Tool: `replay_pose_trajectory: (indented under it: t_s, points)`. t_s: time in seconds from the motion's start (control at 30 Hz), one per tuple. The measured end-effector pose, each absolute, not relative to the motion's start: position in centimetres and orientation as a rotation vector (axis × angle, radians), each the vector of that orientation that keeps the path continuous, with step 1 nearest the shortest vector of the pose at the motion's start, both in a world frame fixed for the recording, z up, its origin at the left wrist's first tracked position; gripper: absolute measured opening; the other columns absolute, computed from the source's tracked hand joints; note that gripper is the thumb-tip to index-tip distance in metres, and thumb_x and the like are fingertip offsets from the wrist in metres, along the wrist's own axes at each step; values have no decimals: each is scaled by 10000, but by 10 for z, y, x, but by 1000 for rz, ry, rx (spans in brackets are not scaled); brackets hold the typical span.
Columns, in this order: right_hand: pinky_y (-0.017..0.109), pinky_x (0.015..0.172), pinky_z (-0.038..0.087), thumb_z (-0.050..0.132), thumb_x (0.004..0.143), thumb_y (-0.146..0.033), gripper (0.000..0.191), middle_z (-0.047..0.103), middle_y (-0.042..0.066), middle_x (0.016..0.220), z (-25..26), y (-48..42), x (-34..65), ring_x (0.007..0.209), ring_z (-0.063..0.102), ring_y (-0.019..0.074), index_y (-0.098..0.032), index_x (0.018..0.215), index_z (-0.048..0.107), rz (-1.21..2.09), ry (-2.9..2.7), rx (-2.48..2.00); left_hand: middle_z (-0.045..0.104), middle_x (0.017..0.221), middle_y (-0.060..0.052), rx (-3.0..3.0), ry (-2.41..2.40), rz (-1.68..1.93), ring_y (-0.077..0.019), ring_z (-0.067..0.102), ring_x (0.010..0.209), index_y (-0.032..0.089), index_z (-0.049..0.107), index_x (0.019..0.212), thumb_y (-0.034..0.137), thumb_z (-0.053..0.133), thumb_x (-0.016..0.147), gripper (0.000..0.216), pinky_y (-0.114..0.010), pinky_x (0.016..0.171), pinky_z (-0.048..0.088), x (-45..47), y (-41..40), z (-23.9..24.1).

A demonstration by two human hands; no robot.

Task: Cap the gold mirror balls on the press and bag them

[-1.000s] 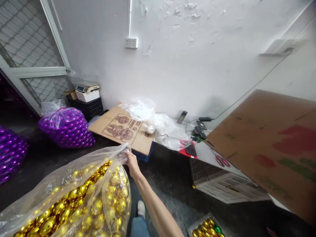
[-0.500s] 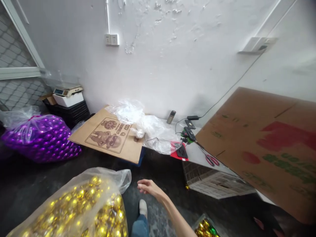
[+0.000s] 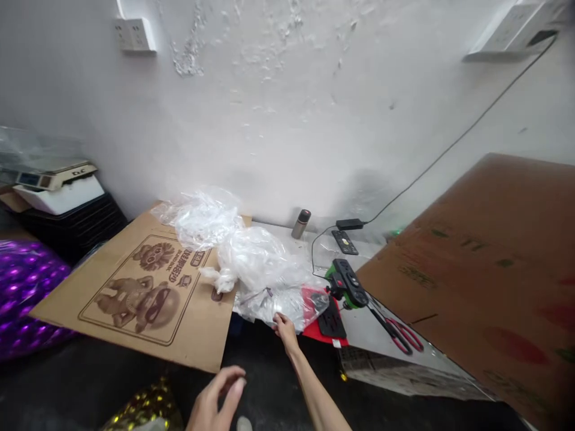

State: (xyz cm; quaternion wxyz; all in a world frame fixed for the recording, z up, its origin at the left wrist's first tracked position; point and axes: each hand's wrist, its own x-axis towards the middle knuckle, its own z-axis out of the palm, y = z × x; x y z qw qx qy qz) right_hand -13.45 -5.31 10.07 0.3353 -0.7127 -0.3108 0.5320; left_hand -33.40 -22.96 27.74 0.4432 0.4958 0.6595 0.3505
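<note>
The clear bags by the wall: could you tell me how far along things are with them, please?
Done: a gold-ball bag lies on the floor. In hand: the right hand touches the edge of the clear bags piled on the cardboard sheet. The left hand hangs empty. No bag is lifted yet.

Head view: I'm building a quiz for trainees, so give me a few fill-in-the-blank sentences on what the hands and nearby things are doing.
1. The right hand touches the heap of clear ____ bags.
2. The red-handled scissors lie on the ____ tabletop.
3. The left hand is open and holds ____.
4. The printed flat cardboard sheet lies ____ of the bags.

Missing words: plastic; white; nothing; left
</note>
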Motion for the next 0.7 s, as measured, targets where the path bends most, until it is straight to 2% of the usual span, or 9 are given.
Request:
replay_pose_trajectory:
  t_s: [0.07,0.17,0.27,0.37,0.43,0.53,0.63,0.7]
  points:
    - [266,636,531,510,972,-257,259,686,63,989,88,-22,-134,660,649,111,-114,1178,572,1369,-848,-1861,730,1038,-75,1267,1574,722,-210,682,973,189,669,1053,469,441,888,397,-302,878,544,-319,-181,249]
    - [285,647,528,532,950,-300,301,693,73,981,74,12,-137,648,649,125,-110,1179,576,1310,-951,-1850,711,1113,-142,1416,1655,574,-226,690,988,108,641,1109,384,363,875,456,-334,887,555,-301,-118,201]
    - [306,669,498,549,887,-329,245,702,72,849,69,25,-138,661,649,175,-126,959,665,1190,-1093,-1837,661,1217,-183,1579,1702,513,-245,649,1101,73,610,1167,288,341,886,445,-389,966,521,-285,-68,163]
    - [319,715,454,476,868,-367,279,669,61,697,73,19,-134,730,649,229,-194,745,656,1046,-1236,-1807,507,1414,-205,1734,1696,453,-251,491,1311,60,502,1326,185,318,905,476,-419,1081,424,-268,-29,141]
    - [316,714,437,427,873,-411,311,665,53,702,80,12,-130,738,643,232,-218,754,640,980,-1306,-1760,401,1503,-186,1842,1670,374,-258,454,1343,98,420,1415,94,299,891,538,-427,1080,422,-258,-9,133]
    - [309,656,426,361,885,-450,360,654,53,708,90,7,-122,678,626,221,-211,802,617,942,-1359,-1695,342,1545,-151,1965,1642,227,-291,584,1208,225,365,1471,48,291,889,612,-436,953,515,-246,14,130]
    - [303,631,419,336,887,-452,374,629,53,687,98,10,-115,646,607,209,-200,775,588,929,-1396,-1630,409,1503,-128,2052,1640,84,-309,657,1068,317,361,1469,92,369,902,611,-431,825,566,-240,29,129]
    - [296,619,410,337,884,-439,364,610,49,675,104,13,-113,635,590,199,-195,756,575,929,-1422,-1581,476,1441,-132,2107,1633,15,-319,646,1073,299,378,1463,125,429,902,590,-444,827,563,-240,36,128]
